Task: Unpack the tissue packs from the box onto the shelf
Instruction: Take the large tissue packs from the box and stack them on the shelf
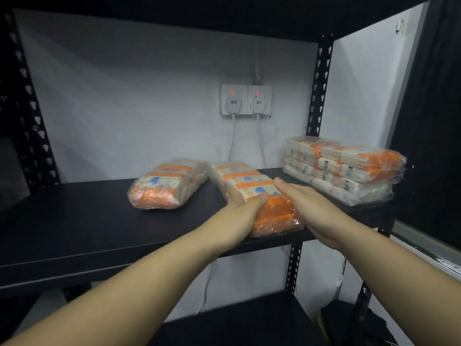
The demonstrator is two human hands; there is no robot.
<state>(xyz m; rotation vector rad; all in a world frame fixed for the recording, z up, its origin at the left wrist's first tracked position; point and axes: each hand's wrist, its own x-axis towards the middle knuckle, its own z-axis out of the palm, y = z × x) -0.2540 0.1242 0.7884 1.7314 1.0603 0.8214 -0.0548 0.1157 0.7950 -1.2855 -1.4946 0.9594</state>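
A clear-wrapped orange and white tissue pack [249, 182] lies on the black shelf [74, 221], near its front edge. My left hand [243, 204] grips the pack's left side with the thumb on top. My right hand [306, 203] lies flat against its right side with straight fingers. A second tissue pack [166, 187] rests alone to the left. At the back right stands a stack of tissue packs [341, 168]. The box is out of view.
Black perforated uprights [318, 91] frame the shelf. Two wall sockets [245, 99] with plugs and hanging white cables sit behind the packs. A lower shelf [237, 320] shows below, with a dark object at the bottom right.
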